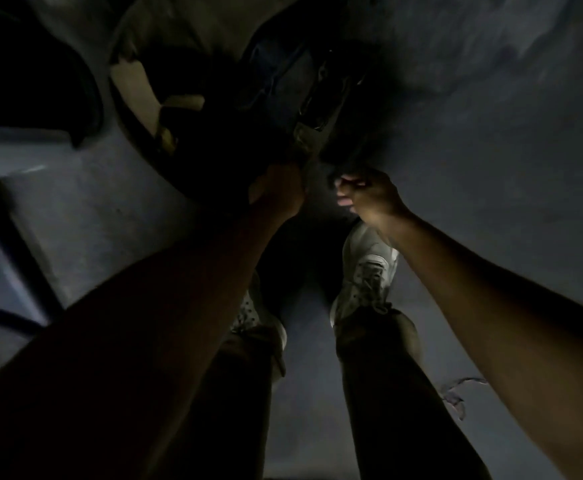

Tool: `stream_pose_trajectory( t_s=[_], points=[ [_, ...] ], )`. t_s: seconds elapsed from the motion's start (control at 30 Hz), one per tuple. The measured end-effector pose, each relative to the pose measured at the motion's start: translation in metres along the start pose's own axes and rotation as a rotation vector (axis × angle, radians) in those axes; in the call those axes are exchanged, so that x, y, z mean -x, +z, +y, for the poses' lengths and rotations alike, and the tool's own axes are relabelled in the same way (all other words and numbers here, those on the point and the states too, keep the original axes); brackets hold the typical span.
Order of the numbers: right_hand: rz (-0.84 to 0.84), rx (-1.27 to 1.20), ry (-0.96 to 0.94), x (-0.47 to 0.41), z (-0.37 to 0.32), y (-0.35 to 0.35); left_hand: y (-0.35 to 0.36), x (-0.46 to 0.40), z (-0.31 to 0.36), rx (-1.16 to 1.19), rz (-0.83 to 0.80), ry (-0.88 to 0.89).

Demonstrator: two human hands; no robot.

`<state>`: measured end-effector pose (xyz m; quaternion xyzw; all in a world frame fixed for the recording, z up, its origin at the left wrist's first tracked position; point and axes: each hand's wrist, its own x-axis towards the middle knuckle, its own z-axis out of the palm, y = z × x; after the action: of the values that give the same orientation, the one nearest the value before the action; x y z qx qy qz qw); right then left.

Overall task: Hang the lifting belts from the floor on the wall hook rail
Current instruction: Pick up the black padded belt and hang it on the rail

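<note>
The scene is very dim, and the person is bent over looking straight down at the grey concrete floor (491, 140).

At the far left of the frame sits a pale grey ledge with a dark frame under it (9, 150); what it belongs to cannot be told.

In the upper middle lies a dark heap of lifting belts (283, 81), black and bluish webbing with a pale tan padded band curling along its left side and a metal buckle piece near its lower right. The heap rests on the floor; no belt appears lifted clear yet.

Just below the heap, the left hand (279, 192) has its fingers curled around the dark lower edge of a belt, apparently gripping it.

To its right, the right hand (369, 195) is bunched with fingers curled tightly, seemingly pinching a strap end at the heap's lower right edge, though the shadow hides exactly what it holds.

Below the hands stand two white lace-up trainers (366, 271) under dark trouser legs.

No wall hook rail shows anywhere, so the task looks barely begun: pick-up is under way, carrying and hanging remain.
</note>
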<state>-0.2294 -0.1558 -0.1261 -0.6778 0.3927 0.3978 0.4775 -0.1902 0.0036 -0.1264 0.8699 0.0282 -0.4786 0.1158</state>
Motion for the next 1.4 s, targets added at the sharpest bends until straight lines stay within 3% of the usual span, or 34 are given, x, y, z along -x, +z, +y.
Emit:
stream_pose_trajectory(
  t_s=[0.13, 0.27, 0.43, 0.5, 0.6, 0.63, 0.7, 0.8, 0.9, 1.0, 1.13, 1.23, 1.4],
  points=[
    [-0.014, -0.086, 0.016, 0.019, -0.01, -0.006, -0.013, 0.024, 0.004, -0.133, 0.066, -0.015],
    [-0.023, -0.078, 0.025, 0.073, -0.051, -0.028, -0.056, 0.083, 0.007, -0.025, -0.047, 0.07],
    [-0.006, 0.104, 0.135, 0.159, -0.111, -0.061, -0.141, 0.178, 0.008, 0.114, -0.099, 0.192],
    [-0.063, 0.053, 0.26, 0.191, -0.131, -0.072, -0.173, 0.211, 0.013, 0.222, -0.122, 0.204],
    [-0.315, -0.244, 0.388, 0.26, -0.171, -0.097, -0.233, 0.281, 0.035, 0.507, -0.001, 0.164],
    [-0.356, -0.387, 0.351, 0.283, -0.186, -0.104, -0.252, 0.305, 0.043, 0.616, 0.032, 0.166],
    [-0.27, -0.614, 0.209, 0.325, -0.222, -0.116, -0.283, 0.349, 0.057, 0.837, 0.043, 0.249],
    [-0.05, -0.618, -0.075, 0.389, -0.281, -0.132, -0.317, 0.413, 0.075, 1.03, 0.037, 0.367],
    [-0.011, -0.664, -0.27, 0.457, -0.323, -0.152, -0.329, 0.471, 0.091, 1.098, 0.169, 0.534],
    [0.061, -0.597, -0.541, 0.526, -0.333, -0.164, -0.328, 0.528, 0.104, 1.199, 0.175, 0.605],
    [0.146, -0.336, -0.922, 0.614, -0.326, -0.168, -0.344, 0.599, 0.113, 1.214, 0.135, 0.546],
    [0.211, -0.164, -1.145, 0.687, -0.319, -0.165, -0.379, 0.664, 0.112, 1.183, 0.27, 0.551],
    [0.25, -0.191, -1.347, 0.798, -0.312, -0.164, -0.45, 0.77, 0.116, 1.109, 0.506, 0.724]
  ],
)
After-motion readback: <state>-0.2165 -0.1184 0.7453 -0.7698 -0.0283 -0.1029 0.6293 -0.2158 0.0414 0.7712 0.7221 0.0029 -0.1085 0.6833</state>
